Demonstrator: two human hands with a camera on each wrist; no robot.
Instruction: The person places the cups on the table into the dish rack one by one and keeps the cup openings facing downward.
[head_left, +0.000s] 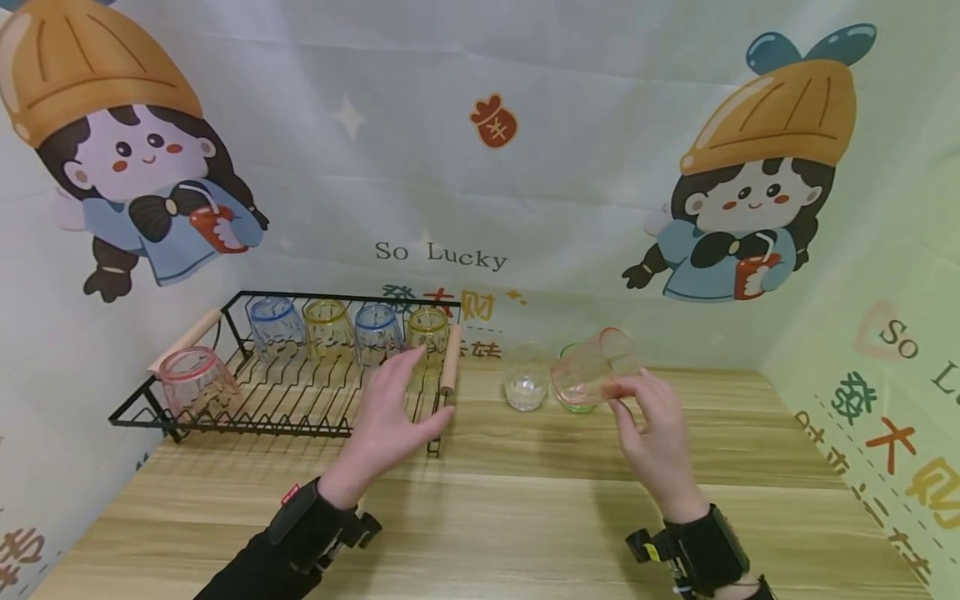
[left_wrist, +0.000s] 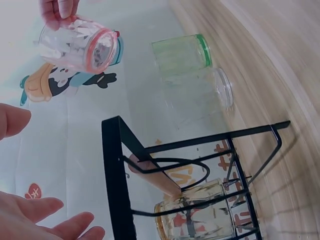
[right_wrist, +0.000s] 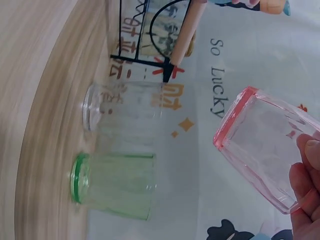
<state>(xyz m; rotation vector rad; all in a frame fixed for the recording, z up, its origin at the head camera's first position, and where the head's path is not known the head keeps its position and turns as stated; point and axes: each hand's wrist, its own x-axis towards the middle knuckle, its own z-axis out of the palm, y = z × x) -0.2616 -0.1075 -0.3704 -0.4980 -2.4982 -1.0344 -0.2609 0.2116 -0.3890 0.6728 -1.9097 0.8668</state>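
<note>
My right hand (head_left: 654,425) pinches a pink-tinted glass (right_wrist: 267,150) with thumb and fingers near its thinner end. The glass is tilted above the table, its thick pink end turned away from the fingers. Behind it a green glass (right_wrist: 117,185) stands on the table, with a clear glass (right_wrist: 127,112) beside it. My left hand (head_left: 386,421) hovers over the right front part of a black wire rack (head_left: 300,432), fingers spread and holding nothing. A yellow-tinted glass (head_left: 428,329) in the rack is the nearest to its fingertips.
Along the rack's back row stand two blue glasses (head_left: 276,329) (head_left: 377,333) and another yellow one (head_left: 327,329). A pink glass (head_left: 198,383) sits at its left front. Wooden handles (head_left: 451,358) top the rack's ends. A printed cloth (head_left: 562,208) hangs behind the wooden table (head_left: 517,533).
</note>
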